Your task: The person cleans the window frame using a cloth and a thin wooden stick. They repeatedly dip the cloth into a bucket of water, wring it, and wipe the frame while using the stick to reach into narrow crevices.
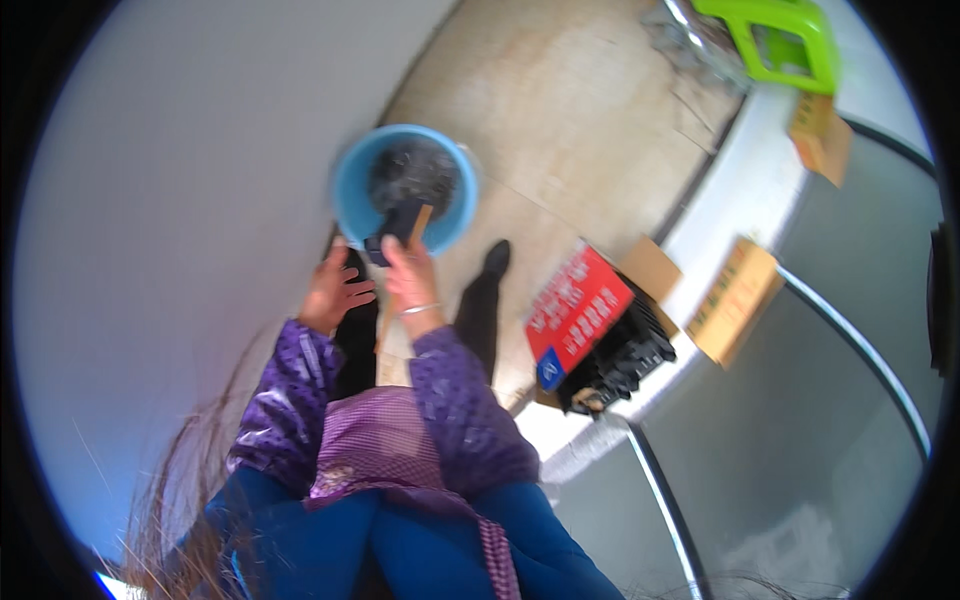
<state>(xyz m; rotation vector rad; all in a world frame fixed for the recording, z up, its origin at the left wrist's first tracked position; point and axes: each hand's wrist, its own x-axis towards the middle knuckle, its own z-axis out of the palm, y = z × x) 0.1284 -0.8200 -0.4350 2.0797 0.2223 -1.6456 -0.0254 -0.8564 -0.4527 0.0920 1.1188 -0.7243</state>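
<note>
A blue bucket [349,196] stands on the floor in front of me, with a dark, glinting mass [414,169] in it that is too blurred to name. My right hand [409,279], a bangle at its wrist, holds a dark block-like object [400,223] with an orange-brown strip along one side. That object is tilted over the near rim of the bucket. Close by on the left is my left hand [337,291], its fingers apart and nothing in it. It is just short of the bucket's near rim.
To the right, a cardboard box with a red printed panel [577,307] holds several black ribbed pieces [626,352]. Smaller cardboard boxes [735,300] lie along the white ledge [739,191]. A green plastic stool [814,45] is at upper right. A pale wall [187,187] borders the left side.
</note>
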